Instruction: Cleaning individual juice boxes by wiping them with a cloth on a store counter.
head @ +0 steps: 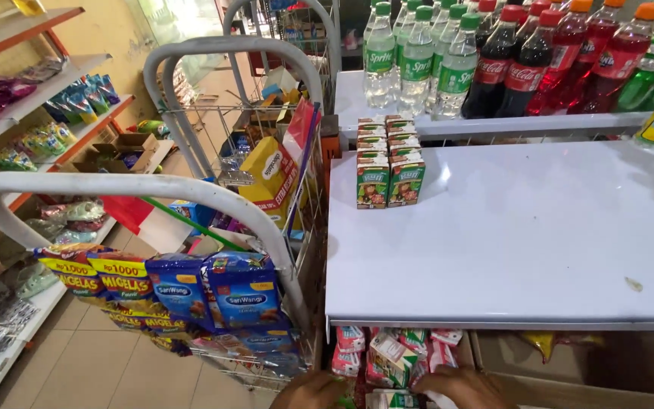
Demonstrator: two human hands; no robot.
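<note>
Hands (387, 390) among small cartons (391, 360), under shelf (516, 250)

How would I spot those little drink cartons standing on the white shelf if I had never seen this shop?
Find the wide white shelf below the row of soda bottles. At its back left corner, beside the wire rack, stand small green drink cartons in two neat rows. They are the only boxes on that surface; the rest is bare, and the bottles behind are tall and round.
</note>
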